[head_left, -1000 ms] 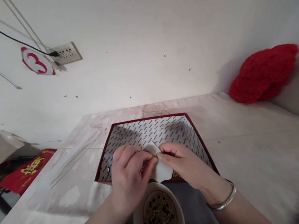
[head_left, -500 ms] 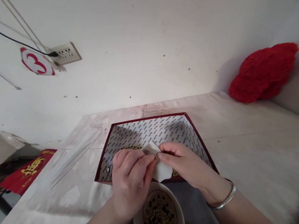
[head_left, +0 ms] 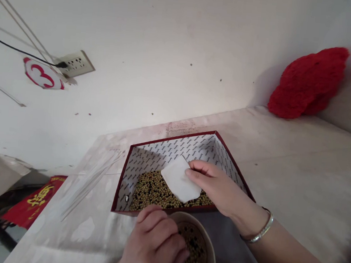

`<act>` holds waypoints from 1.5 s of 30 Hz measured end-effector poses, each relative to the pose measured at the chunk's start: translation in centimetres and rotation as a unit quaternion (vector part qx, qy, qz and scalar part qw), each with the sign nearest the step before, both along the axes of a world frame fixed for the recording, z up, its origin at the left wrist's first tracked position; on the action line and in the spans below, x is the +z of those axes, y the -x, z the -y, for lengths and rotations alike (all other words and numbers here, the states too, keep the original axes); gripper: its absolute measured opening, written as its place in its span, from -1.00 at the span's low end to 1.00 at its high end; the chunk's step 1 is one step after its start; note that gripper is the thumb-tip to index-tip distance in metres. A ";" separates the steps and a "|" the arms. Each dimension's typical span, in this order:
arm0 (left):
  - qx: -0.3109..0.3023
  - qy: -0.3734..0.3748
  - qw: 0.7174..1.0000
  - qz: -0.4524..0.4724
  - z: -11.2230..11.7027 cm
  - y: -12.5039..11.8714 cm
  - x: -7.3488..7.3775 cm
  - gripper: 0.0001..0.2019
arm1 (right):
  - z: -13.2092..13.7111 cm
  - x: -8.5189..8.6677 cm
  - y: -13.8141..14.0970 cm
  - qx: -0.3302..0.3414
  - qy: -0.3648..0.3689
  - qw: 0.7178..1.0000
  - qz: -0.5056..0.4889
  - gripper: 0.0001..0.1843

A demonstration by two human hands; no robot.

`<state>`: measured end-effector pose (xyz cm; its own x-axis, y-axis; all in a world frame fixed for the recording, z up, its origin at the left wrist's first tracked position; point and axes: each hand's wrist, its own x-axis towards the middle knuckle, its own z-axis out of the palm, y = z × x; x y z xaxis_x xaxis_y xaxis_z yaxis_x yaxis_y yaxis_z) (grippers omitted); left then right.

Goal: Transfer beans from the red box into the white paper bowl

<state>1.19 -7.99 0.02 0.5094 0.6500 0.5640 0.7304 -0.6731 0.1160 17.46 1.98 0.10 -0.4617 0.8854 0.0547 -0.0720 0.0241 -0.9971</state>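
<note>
Against the wall (head_left: 159,43), my table (head_left: 298,180) has a box (head_left: 174,148), bowl (head_left: 212,253) just in front. My right hand (head_left: 216,187) pinches a card (head_left: 180,181) over the box's beads (head_left: 151,189); my left hand (head_left: 154,249) is curled above the bowl, can't tell if holding anything.

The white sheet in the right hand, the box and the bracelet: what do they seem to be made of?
White sheet: probably paper or thin card, matt, judging by its flat, plain face.
Box: likely cardboard, given its thin straight walls, printed pale lining and dark red edging.
Bracelet: apparently metal, silvery and shiny, from its bright glints.
</note>
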 end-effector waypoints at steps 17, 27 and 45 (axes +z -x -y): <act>0.093 0.287 0.904 -0.304 -10.6 5.5 0.3 -0.94 | -0.5 -1.1 0.1 -0.102 0.062 0.991 -0.060 -0.85; 0.107 0.310 0.865 -0.379 -10.4 4.3 -1.7 -0.90 | -0.6 -1.3 0.0 -0.091 0.043 0.994 -0.035 -0.80; 0.115 -0.083 0.987 0.071 -5.4 -1.9 2.7 -0.93 | 0.0 -0.2 -0.1 0.028 0.078 0.996 -0.037 -0.85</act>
